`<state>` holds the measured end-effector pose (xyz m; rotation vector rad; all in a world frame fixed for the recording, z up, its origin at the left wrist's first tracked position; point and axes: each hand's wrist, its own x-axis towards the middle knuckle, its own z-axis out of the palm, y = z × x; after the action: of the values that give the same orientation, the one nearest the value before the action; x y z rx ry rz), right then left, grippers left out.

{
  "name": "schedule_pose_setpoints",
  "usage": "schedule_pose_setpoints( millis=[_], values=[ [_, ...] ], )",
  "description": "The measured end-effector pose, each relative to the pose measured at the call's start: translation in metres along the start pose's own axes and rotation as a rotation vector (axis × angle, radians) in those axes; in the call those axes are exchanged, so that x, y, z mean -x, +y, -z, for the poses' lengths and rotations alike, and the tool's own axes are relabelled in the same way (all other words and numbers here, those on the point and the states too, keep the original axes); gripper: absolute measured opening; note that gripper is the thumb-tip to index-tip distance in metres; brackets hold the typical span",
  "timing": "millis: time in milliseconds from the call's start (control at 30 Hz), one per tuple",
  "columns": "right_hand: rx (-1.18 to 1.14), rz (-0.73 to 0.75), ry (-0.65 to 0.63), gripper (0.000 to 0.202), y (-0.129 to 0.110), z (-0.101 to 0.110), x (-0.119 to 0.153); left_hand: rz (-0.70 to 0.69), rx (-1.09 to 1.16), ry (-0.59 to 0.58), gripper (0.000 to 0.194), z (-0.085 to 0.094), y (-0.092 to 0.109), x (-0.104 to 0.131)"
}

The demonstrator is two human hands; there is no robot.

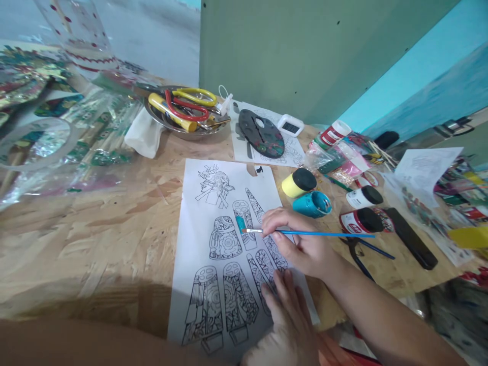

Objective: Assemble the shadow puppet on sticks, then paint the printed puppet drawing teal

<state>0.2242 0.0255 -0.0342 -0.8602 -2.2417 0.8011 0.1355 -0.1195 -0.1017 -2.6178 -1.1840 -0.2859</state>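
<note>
A thin blue paintbrush is pinched in my right hand. Its bristles touch a printed line drawing on a white sheet, beside a small patch of teal paint. My left hand lies flat on the sheet's lower right part, fingers stretched out, holding nothing. Just beyond my right hand is an open jar of teal paint, next to a yellow jar with a black lid.
Behind the sheet are a metal bowl of scissors, a dark palette and a white digital timer. Plastic-wrapped craft items lie left. Red and white jars and a black phone-like object stand right.
</note>
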Motion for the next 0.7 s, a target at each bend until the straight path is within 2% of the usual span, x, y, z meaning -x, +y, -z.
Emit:
schedule_pose_setpoints(
  millis=[133, 267, 367, 567, 700],
  values=[
    [0.035, 0.001, -0.017, 0.02, 0.0, 0.0, 0.0, -0.047, 0.007, 0.018, 0.042, 0.013, -0.018, 0.003],
    [0.036, 0.012, -0.025, 0.019, 0.0, -0.001, 0.0, -0.028, 0.028, -0.003, 0.041, 0.015, -0.018, -0.001],
    [0.023, 0.024, -0.024, 0.02, 0.0, -0.001, 0.001, 0.013, 0.051, -0.032, 0.042, 0.009, -0.004, -0.009],
    [-0.018, 0.007, -0.002, 0.019, 0.001, 0.0, 0.001, 0.128, 0.094, -0.122, 0.043, -0.014, 0.038, -0.031],
    [-0.048, -0.024, 0.009, 0.019, 0.002, 0.002, 0.002, 0.165, 0.117, -0.129, 0.047, -0.027, 0.054, -0.032]
  ],
)
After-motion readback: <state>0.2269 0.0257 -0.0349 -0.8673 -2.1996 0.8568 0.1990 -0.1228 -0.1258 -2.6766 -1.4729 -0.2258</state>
